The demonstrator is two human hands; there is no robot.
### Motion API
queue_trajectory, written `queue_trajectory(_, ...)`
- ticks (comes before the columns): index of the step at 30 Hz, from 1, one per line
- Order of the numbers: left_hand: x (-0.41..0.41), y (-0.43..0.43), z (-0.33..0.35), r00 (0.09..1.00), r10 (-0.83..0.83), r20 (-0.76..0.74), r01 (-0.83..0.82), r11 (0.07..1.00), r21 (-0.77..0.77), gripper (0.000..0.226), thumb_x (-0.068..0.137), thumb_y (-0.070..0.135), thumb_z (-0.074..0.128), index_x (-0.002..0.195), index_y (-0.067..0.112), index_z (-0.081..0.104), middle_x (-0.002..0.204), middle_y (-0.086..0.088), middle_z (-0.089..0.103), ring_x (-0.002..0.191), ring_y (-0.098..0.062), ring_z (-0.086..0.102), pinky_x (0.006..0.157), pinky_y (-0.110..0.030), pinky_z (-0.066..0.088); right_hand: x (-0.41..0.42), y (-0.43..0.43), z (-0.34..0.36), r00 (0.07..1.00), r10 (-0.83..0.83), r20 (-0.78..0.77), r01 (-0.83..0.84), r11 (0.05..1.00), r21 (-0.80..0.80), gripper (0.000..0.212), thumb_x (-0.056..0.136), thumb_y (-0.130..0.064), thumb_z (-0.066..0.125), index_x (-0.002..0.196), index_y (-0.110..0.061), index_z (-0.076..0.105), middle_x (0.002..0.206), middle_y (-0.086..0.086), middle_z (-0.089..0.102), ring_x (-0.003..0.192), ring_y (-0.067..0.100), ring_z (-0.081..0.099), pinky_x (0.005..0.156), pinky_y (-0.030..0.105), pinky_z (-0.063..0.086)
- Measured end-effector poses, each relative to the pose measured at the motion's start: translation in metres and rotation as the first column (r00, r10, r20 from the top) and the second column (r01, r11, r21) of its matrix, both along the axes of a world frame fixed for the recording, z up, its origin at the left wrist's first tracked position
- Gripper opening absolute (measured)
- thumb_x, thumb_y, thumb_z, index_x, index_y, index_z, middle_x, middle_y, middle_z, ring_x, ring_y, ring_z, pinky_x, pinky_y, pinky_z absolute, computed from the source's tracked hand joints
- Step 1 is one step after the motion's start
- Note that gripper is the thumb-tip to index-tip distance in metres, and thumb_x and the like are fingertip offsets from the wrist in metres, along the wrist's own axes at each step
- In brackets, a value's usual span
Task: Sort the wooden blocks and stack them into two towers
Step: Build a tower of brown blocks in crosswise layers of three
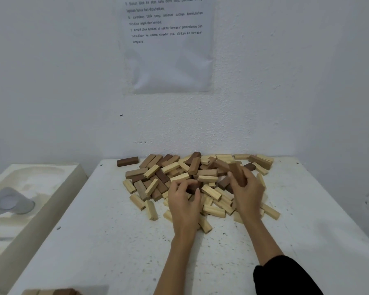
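Head view, left hand (pixel 184 201) pinching dark block (pixel 193 186), right hand (pixel 246 188) gripping brown block (pixel 237 172), over pile (pixel 158 177).

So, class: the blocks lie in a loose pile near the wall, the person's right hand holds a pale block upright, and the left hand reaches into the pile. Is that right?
Not quite. The head view shows the right hand holding a dark brown block, not a pale one. The rest stands: the pile lies loose near the wall and the left hand reaches into it.
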State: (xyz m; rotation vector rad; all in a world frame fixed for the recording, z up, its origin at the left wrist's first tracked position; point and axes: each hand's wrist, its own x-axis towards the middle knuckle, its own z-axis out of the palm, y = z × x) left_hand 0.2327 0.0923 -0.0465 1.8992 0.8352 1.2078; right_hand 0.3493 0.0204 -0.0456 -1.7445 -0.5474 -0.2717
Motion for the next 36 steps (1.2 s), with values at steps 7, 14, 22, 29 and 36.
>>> queue_trajectory(7, -0.01, -0.005, 0.008, 0.988, -0.034, 0.15, 0.031, 0.999, 0.021, 0.017, 0.079, 0.004, 0.071, 0.093, 0.013, 0.069, 0.097, 0.001, 0.056, 0.092, -0.015, 0.058, 0.083, -0.026, 0.05, -0.04, -0.035, 0.003, 0.972, -0.096, 0.214, 0.048, 0.974, 0.22, 0.032, 0.087, -0.029, 0.055, 0.108, -0.005, 0.06, 0.089, -0.001, 0.058, 0.081, 0.008, 0.051, 0.071, 0.007, 0.039)
queue_trajectory(14, -0.059, -0.045, 0.022, 0.975, -0.159, 0.154, 0.147, 0.985, 0.089, 0.018, 0.075, 0.001, 0.074, 0.085, 0.015, 0.069, 0.092, 0.006, 0.057, 0.087, -0.008, 0.058, 0.079, -0.02, 0.049, -0.086, -0.096, 0.007, 0.962, 0.074, 0.262, -0.115, 0.983, 0.146, 0.036, 0.084, -0.036, 0.053, 0.1, -0.006, 0.061, 0.086, 0.0, 0.062, 0.076, 0.01, 0.055, 0.063, 0.007, 0.043)
queue_trajectory(22, -0.139, -0.051, 0.012, 0.953, -0.299, 0.045, 0.303, 0.945, -0.124, 0.015, 0.072, 0.004, 0.078, 0.08, 0.013, 0.07, 0.087, 0.001, 0.067, 0.082, -0.008, 0.064, 0.078, -0.02, 0.052, -0.135, -0.153, -0.005, 0.872, 0.489, -0.019, -0.488, 0.872, 0.033, 0.013, 0.078, -0.039, 0.059, 0.088, -0.032, 0.062, 0.093, -0.015, 0.067, 0.089, 0.002, 0.062, 0.076, 0.008, 0.043)
queue_trajectory(29, -0.178, -0.067, -0.007, 0.905, -0.422, -0.047, 0.398, 0.882, -0.252, 0.015, 0.074, -0.001, 0.073, 0.078, 0.013, 0.069, 0.089, 0.001, 0.068, 0.091, -0.009, 0.064, 0.083, -0.025, 0.05, -0.157, -0.171, -0.02, 0.817, 0.576, 0.017, -0.518, 0.747, -0.418, 0.031, 0.078, -0.044, 0.055, 0.104, -0.03, 0.065, 0.087, -0.015, 0.059, 0.086, 0.005, 0.053, 0.075, 0.025, 0.042)
queue_trajectory(36, -0.185, -0.07, -0.002, 0.722, -0.564, -0.402, 0.558, 0.817, -0.144, 0.066, 0.068, 0.04, 0.081, 0.126, 0.036, 0.048, 0.124, 0.016, 0.048, 0.114, 0.003, 0.043, 0.097, -0.013, 0.035, -0.158, -0.174, -0.021, 0.899, 0.428, 0.094, -0.325, 0.795, -0.513, 0.045, 0.077, -0.059, 0.052, 0.113, -0.034, 0.06, 0.103, -0.013, 0.05, 0.097, 0.007, 0.042, 0.08, 0.028, 0.031)
